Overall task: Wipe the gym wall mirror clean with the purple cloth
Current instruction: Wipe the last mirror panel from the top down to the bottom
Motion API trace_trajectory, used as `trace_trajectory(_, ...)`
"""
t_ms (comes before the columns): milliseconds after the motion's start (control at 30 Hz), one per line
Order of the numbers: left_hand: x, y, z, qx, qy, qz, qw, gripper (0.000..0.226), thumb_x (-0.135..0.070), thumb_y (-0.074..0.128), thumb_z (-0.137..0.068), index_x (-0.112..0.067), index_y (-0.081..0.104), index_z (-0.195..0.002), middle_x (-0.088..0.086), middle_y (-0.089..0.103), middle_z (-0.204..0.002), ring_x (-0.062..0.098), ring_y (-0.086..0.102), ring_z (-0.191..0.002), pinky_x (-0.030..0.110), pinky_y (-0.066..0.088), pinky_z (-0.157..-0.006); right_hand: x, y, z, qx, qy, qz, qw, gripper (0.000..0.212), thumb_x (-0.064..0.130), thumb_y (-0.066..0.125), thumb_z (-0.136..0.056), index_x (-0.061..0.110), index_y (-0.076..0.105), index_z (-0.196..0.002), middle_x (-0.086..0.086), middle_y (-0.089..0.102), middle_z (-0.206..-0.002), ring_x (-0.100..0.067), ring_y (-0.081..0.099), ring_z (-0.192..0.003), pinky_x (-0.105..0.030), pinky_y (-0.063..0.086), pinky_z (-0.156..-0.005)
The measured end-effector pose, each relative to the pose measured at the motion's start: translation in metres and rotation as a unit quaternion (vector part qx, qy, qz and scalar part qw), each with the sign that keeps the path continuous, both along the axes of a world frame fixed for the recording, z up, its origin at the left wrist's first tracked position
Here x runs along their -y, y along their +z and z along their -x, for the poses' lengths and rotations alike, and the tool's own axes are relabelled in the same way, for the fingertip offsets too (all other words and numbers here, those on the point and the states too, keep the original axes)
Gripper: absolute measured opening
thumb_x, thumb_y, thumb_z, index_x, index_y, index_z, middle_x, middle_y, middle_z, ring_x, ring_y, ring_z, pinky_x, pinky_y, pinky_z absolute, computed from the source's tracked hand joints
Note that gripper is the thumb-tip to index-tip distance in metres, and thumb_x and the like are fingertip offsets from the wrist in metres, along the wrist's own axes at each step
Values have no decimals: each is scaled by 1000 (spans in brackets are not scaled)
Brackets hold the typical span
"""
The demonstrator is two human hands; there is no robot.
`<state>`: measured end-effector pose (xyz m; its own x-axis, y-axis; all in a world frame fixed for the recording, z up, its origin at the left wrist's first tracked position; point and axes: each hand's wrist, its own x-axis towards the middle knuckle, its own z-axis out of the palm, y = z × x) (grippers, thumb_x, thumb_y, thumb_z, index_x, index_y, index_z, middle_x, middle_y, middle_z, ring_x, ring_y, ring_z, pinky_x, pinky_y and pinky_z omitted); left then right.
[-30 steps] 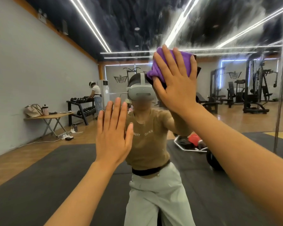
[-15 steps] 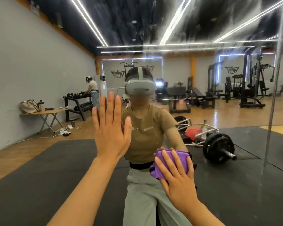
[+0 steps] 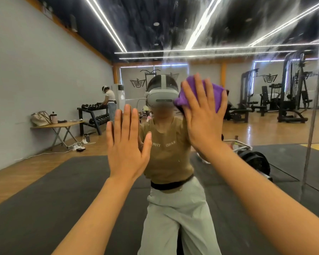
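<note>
The wall mirror [image 3: 228, 34] fills the view, with wet streaks across its upper part. My right hand [image 3: 203, 116] presses the bunched purple cloth [image 3: 218, 94] flat against the glass at head height, fingers spread and straight over it. My left hand [image 3: 127, 146] lies flat on the mirror to the left, palm on the glass, fingers straight, holding nothing. My own reflection stands between the two hands.
A vertical mirror seam [image 3: 313, 107] runs down at the right. Reflected in the glass are black floor mats, a barbell [image 3: 254, 159], weight machines, a dumbbell rack [image 3: 94, 115] with another person beside it, and a folding table [image 3: 63, 124] with a bag.
My right hand swept the cloth from head height down to waist level and back up again, a little further right. My left hand stayed flat on the glass.
</note>
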<state>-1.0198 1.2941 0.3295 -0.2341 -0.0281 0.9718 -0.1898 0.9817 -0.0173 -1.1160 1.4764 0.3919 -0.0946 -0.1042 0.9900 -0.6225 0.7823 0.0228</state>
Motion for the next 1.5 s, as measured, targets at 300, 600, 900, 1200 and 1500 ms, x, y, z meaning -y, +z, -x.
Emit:
trace_trajectory(300, -7, -1, 7, -19, -7, -15, 1000, 70, -42, 31, -103, -6, 12, -160, 15, 6, -168, 34, 5, -155, 53, 1, -125, -13, -121, -12, 11, -25, -89, 996, 62, 42, 38, -102, 23, 23, -159, -6, 18, -168, -29, 16, -154, -54, 0, -123)
trace_trajectory(600, -4, 0, 5, -6, -9, -16, 1000, 70, -44, 29, -103, -9, 9, -161, 13, 5, -169, 32, 3, -156, 52, 0, -126, -9, -149, -17, 67, 19, -40, 997, 67, 41, 37, -102, 28, 11, -162, 5, -2, -171, -20, 0, -157, -50, -7, -124)
trace_trajectory(900, -1, 0, 4, -5, -12, -8, 1000, 71, -46, 30, -104, -10, 10, -161, 12, 6, -169, 31, 3, -156, 50, 0, -126, 2, -117, -18, 115, 78, 58, 989, 63, 44, 36, -103, 25, 15, -160, 6, 2, -169, -10, -10, -156, -41, -20, -122)
trace_trajectory(1200, -4, -1, 8, -23, -4, -11, 1000, 70, -44, 31, -103, -8, 13, -161, 13, 9, -168, 32, 6, -155, 51, 2, -126, -6, -135, -19, 128, 86, 37, 987, 66, 49, 32, -103, 29, 10, -161, 16, -14, -168, -12, -8, -156, -45, -17, -122)
trace_trajectory(1500, -4, -2, 10, -33, -2, -8, 999, 70, -43, 32, -103, -9, 10, -161, 14, 9, -168, 33, 7, -155, 53, 4, -125, -2, -135, -18, 133, 76, 43, 987, 69, 52, 36, -101, 29, 11, -161, 16, -14, -168, -11, -10, -156, -47, -13, -122)
